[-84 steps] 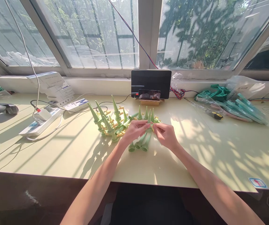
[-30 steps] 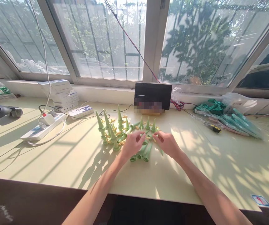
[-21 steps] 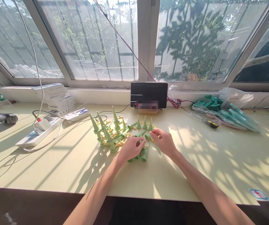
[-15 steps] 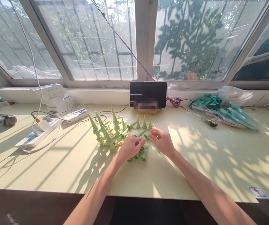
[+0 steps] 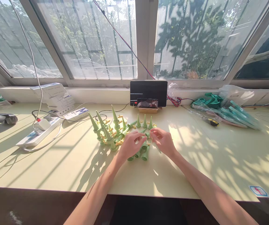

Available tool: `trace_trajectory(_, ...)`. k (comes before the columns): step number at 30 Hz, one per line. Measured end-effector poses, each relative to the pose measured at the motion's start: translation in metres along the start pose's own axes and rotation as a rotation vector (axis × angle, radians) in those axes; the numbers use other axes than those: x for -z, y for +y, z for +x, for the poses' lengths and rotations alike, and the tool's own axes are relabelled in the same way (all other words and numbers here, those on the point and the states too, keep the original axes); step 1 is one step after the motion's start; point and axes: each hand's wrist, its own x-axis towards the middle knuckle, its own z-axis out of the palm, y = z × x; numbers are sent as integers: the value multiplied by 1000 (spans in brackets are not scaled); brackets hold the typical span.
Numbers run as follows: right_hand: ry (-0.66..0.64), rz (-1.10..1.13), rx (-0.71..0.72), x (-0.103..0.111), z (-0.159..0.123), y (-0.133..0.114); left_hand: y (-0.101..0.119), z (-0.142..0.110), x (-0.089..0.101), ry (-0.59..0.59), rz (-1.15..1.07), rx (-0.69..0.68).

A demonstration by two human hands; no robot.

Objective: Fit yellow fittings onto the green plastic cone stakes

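Over the middle of the table, my right hand (image 5: pixel 163 142) is closed around a green plastic watering spike (image 5: pixel 159 150). Its pointed tip shows below the palm, slanting down to the right. My left hand (image 5: pixel 132 145) is beside it, thumb and forefinger pinched close to the fingers of the right; what they grip is too small to make out. Beneath the hands lie several loose green spikes (image 5: pixel 144 155), open threaded ends toward me. To the left, several green spikes with yellow valves (image 5: pixel 106 134) stand upright, tips up. Three more upright spikes (image 5: pixel 144 121) stand in a row behind.
A black tablet (image 5: pixel 148 89) leans at the window, a phone (image 5: pixel 148 103) before it. Left are a white power strip (image 5: pixel 39 131), white boxes (image 5: pixel 59 100) and cables. Right are green plastic-wrapped packets (image 5: pixel 237 115) and a black-yellow tool (image 5: pixel 212 122).
My left hand's fingertips have risen slightly and closed in toward the right hand's fingers. The right hand has barely shifted. The view has moved slightly.
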Motion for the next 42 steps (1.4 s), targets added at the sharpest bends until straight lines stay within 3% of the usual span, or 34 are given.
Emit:
trace_trajectory(4,-24,95,3,-1,-2,-5,0,-2,-2,32,-10,-66)
trace_trajectory(17,-43,92,24,-6,-3,-2,-1,-1,-6,90,-91,-150)
trace_trajectory(27,-61,49,53,-6,-2,1,-2,-1,-7,114,-93,-51)
trace_trajectory(33,66,-54,58,5,4,-1,-2,0,-6,232,-93,119)
trace_trajectory(37,146,-79,77,13,8,2,-4,0,-7,164,38,155)
trace_trajectory(42,111,-119,98,13,8,2,0,-1,-8,31,170,169)
